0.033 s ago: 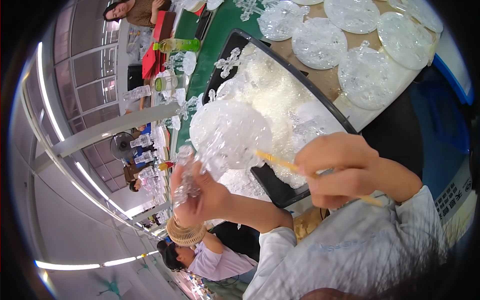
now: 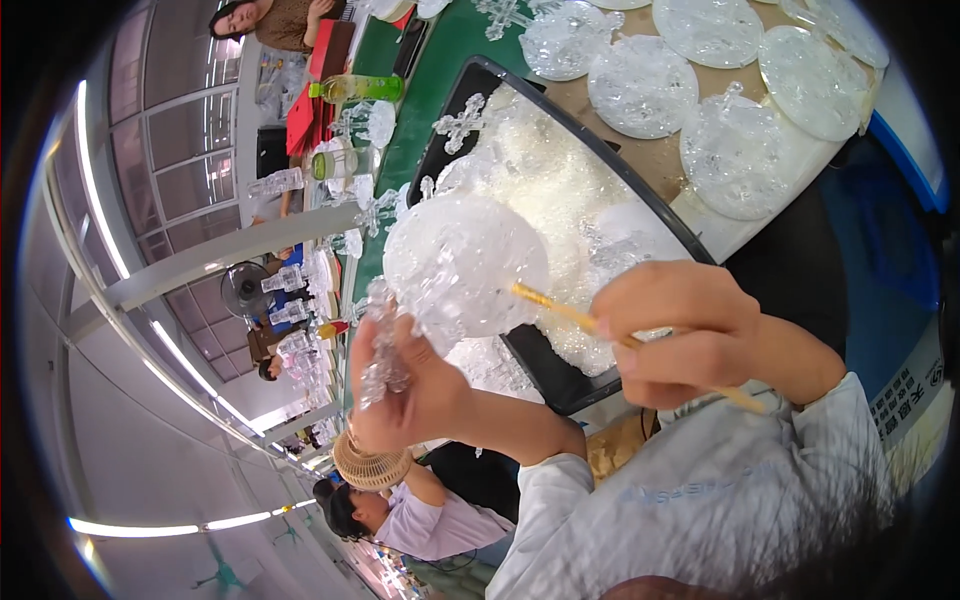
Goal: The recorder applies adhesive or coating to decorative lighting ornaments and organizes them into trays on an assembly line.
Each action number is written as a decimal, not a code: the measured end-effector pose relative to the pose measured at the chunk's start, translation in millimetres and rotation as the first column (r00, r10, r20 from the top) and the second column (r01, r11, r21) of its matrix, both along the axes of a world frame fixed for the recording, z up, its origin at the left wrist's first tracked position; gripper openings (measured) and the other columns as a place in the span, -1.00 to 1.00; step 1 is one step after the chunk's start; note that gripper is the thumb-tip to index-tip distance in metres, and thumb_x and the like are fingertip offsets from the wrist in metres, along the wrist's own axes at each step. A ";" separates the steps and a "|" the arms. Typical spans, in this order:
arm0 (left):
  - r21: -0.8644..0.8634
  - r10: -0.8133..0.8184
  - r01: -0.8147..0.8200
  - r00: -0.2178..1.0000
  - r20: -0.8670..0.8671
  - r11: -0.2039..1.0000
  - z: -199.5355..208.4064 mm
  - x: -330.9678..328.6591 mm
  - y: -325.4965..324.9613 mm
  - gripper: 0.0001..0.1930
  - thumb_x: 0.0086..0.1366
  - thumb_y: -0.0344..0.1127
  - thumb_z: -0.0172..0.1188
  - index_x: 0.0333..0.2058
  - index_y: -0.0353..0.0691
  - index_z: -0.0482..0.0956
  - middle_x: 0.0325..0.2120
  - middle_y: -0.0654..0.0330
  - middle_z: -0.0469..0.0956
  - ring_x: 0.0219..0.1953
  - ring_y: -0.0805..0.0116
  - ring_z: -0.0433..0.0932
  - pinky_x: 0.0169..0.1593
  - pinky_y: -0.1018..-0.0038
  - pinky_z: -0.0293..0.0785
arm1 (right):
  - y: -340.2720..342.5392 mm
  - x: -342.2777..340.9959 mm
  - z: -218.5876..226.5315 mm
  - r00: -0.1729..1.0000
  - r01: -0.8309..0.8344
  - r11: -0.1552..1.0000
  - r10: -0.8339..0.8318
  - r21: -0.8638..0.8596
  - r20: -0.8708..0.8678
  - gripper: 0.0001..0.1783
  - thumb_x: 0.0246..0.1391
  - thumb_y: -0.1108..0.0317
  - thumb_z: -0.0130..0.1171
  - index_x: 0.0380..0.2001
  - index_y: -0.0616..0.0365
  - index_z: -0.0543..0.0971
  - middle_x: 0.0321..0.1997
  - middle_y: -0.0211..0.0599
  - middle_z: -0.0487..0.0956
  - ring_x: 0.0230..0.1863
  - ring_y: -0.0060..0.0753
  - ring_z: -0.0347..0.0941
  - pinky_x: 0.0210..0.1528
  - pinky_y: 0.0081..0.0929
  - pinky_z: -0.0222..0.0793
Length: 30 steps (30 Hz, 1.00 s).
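My left hand (image 2: 420, 390) is closed around the clear, knobbly stem of an ornament. Its round, frosted white disc (image 2: 470, 262), speckled with shiny bits, tilts over the near left part of a black tray (image 2: 555, 372). In my right hand (image 2: 690, 330) a thin yellow stick (image 2: 560, 310) is pinched between the fingers. The stick's tip is at the disc's right side; whether it touches I cannot tell. White glittering granules (image 2: 560, 160) fill much of the tray. A clear cross-shaped piece (image 2: 460, 124) rests at the tray's far left edge.
Several similar frosted discs (image 2: 735, 155) lie on a brown board to the far right. A green table (image 2: 440, 45) carries bottles (image 2: 362, 88) and clear ornaments on the left. Other people (image 2: 430, 520) sit farther off. A blue-edged bin (image 2: 905, 155) stands at the right.
The stick's tip has shifted slightly upward at the disc's right side. My left hand and the ornament have moved a little to the right.
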State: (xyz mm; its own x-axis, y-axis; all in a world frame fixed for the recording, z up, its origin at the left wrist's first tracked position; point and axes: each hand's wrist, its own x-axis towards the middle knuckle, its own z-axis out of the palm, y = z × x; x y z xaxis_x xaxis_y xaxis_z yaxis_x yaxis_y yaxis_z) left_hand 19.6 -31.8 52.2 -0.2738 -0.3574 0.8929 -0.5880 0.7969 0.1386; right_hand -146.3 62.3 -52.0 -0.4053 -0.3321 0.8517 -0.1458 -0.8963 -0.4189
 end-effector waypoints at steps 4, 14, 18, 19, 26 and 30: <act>-0.063 0.065 -0.056 0.984 0.163 0.996 1.5 -13.3 10.2 -0.74 0.09 -0.51 0.44 -0.28 -0.56 0.62 -0.56 -0.03 0.64 -0.61 0.34 0.52 -0.55 0.57 0.37 | -2.2 3.8 1.5 0.993 0.103 0.994 -0.101 0.039 -0.056 -0.65 -0.29 0.70 0.20 -0.32 0.25 0.47 -0.26 -0.06 0.53 -0.46 -0.12 0.57 -0.46 -0.39 0.56; -0.128 0.010 0.023 0.968 0.252 0.991 -0.5 -20.2 14.0 -0.77 0.10 -0.52 0.42 -0.28 -0.53 0.63 -0.55 -0.04 0.63 -0.60 0.22 0.56 -0.54 0.51 0.41 | 0.7 4.7 -1.4 0.989 0.125 0.983 -0.112 0.136 -0.096 -0.67 -0.27 0.69 0.19 -0.33 0.24 0.45 -0.28 -0.06 0.52 -0.47 -0.14 0.55 -0.49 -0.39 0.54; -0.085 0.003 0.017 0.975 0.222 0.996 -0.6 -19.4 13.3 -0.77 0.11 -0.53 0.41 -0.28 -0.54 0.63 -0.56 -0.04 0.63 -0.59 0.23 0.57 -0.52 0.50 0.44 | -3.5 6.3 2.9 0.978 0.200 0.971 -0.191 0.130 -0.082 -0.67 -0.29 0.69 0.17 -0.34 0.24 0.45 -0.33 -0.09 0.52 -0.50 -0.17 0.54 -0.52 -0.39 0.52; -0.084 0.003 0.016 0.977 0.214 0.996 -0.8 -18.6 12.8 -0.78 0.11 -0.53 0.41 -0.29 -0.54 0.63 -0.56 -0.04 0.62 -0.59 0.23 0.57 -0.52 0.51 0.44 | -2.8 7.3 1.4 0.983 0.179 0.976 -0.172 0.120 -0.072 -0.68 -0.28 0.69 0.17 -0.33 0.24 0.46 -0.34 -0.10 0.52 -0.51 -0.18 0.54 -0.52 -0.39 0.52; 0.001 0.031 -0.031 0.984 0.175 1.000 0.2 -12.5 9.7 -0.75 0.11 -0.52 0.41 -0.26 -0.56 0.63 -0.52 -0.06 0.65 -0.52 0.30 0.62 -0.43 0.53 0.52 | 3.1 -1.9 4.1 0.992 0.107 0.994 -0.105 0.020 -0.075 -0.75 -0.13 0.63 0.13 -0.31 0.21 0.42 -0.34 -0.06 0.53 -0.53 -0.21 0.51 -0.53 -0.38 0.50; 0.150 -0.025 0.021 0.999 0.029 0.989 4.3 -16.2 7.5 -0.74 0.11 -0.53 0.41 -0.23 -0.56 0.64 -0.45 -0.08 0.68 -0.43 0.33 0.68 -0.32 0.55 0.57 | 4.5 -9.8 18.9 0.980 0.116 0.993 -0.116 0.009 0.161 -0.79 -0.23 0.62 0.09 -0.40 0.28 0.48 -0.49 -0.12 0.49 -0.56 -0.27 0.42 -0.57 -0.44 0.37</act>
